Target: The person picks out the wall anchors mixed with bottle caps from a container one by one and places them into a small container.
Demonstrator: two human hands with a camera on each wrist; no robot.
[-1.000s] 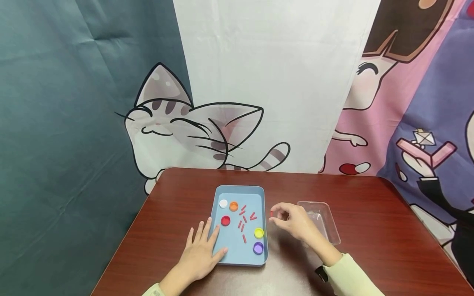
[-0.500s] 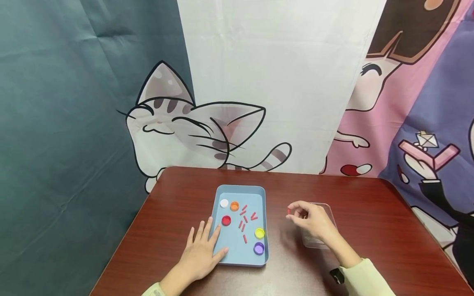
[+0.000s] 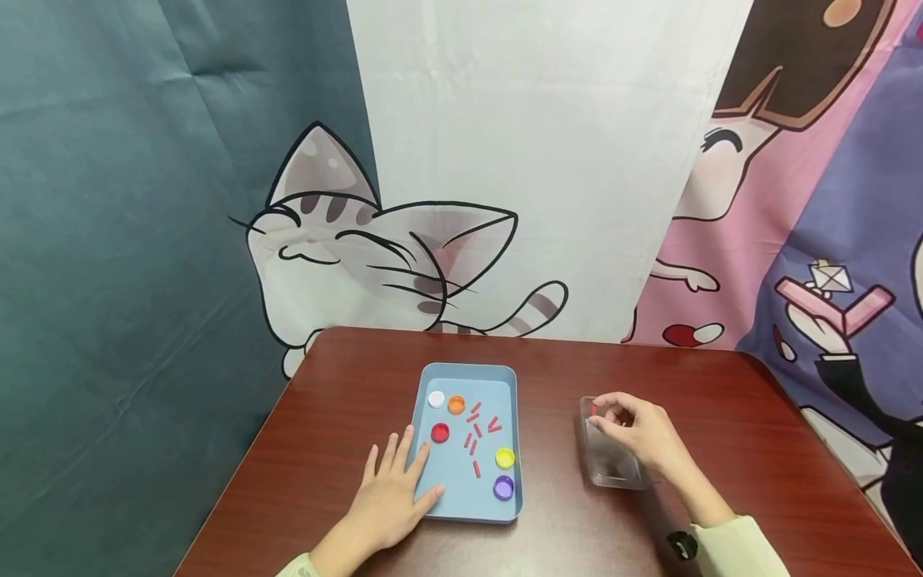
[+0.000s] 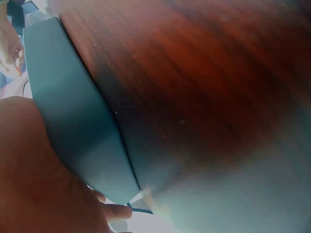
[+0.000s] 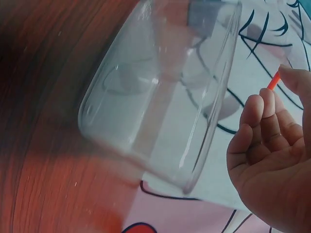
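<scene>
Between thumb and fingertips, my right hand (image 3: 640, 429) pinches a short red stick (image 5: 274, 81). It is held above a clear plastic box (image 3: 609, 465), which the hand partly covers in the head view. My left hand (image 3: 389, 493) lies with spread fingers on the left edge of a blue tray (image 3: 450, 505). Inside the tray are several more short red sticks (image 3: 477, 469), scattered around the middle. Small round pieces share it: a white one (image 3: 436, 398), an orange one (image 3: 457, 405), a red one (image 3: 440, 433), a yellow one (image 3: 505, 457) and a purple one (image 3: 503, 487).
Tray and box stand apart on a dark reddish-brown wooden table (image 3: 551, 377). Behind the table's back edge hangs a cloth backdrop (image 3: 548, 144) with cartoon drawings, including a cat (image 3: 310, 232).
Pinching the red stick, my right hand has moved right, away from the tray's side to over the clear box. The left hand has stayed on the tray.
</scene>
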